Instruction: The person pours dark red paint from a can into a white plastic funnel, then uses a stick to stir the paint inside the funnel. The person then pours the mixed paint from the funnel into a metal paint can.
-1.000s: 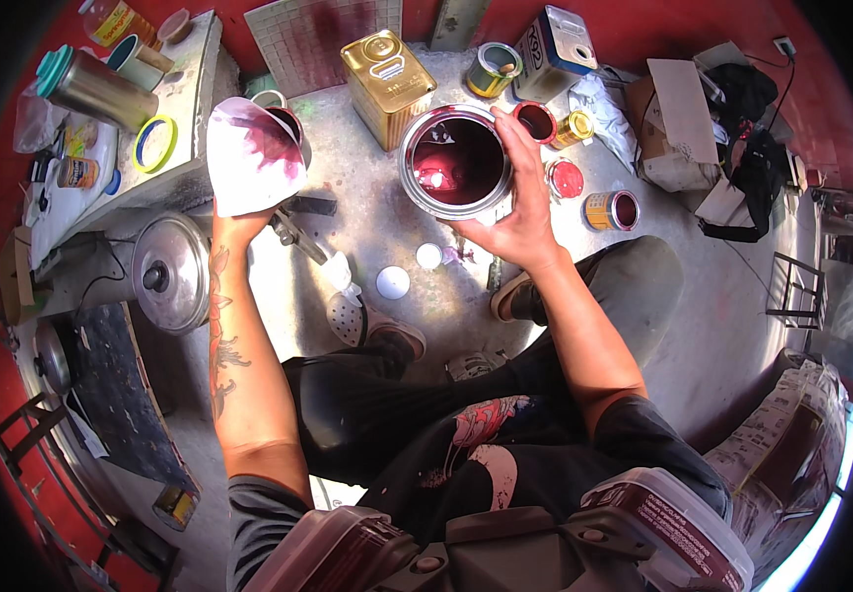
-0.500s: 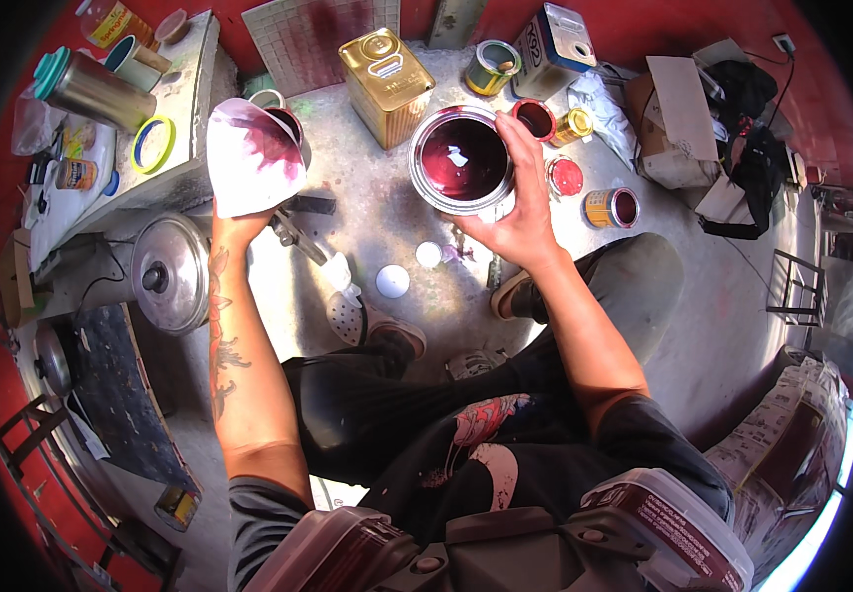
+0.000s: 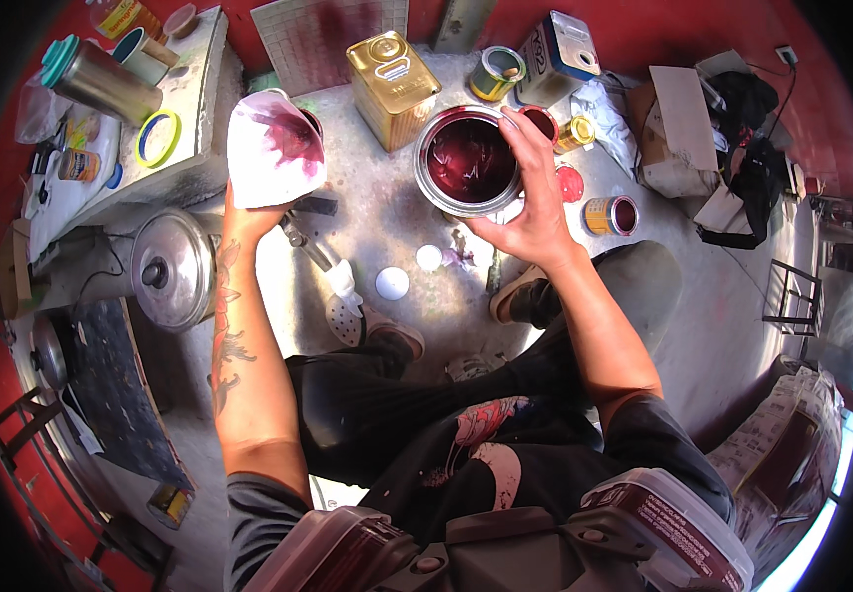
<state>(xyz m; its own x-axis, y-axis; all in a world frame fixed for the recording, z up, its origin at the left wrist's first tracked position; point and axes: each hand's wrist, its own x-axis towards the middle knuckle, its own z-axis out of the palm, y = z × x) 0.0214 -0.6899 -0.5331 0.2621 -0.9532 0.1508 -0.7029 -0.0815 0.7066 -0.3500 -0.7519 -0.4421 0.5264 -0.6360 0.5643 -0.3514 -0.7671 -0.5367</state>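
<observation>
My left hand is closed at the base of a white paper paint strainer with dark red stains. The strainer hides most of its fingers, and part of a dark rim shows behind it. To the right, my right hand grips an open metal paint can by its side, thumb below and fingers along the right rim. Glossy dark red paint lies inside it. A gap separates the can from the strainer. Just below the strainer is a metal tool with white wrapping, its kind unclear.
Beyond my hands stand a gold tin, a blue-and-white tin and several opened paint cans, including one on its side. Two white discs lie on the floor. A ledge at left holds a tumbler. A pot lid stands below it.
My left hand and the strainer have moved slightly right, toward the can. The paint's surface now looks rippled, and more of the can's inner wall shows. My right hand keeps its grip.
</observation>
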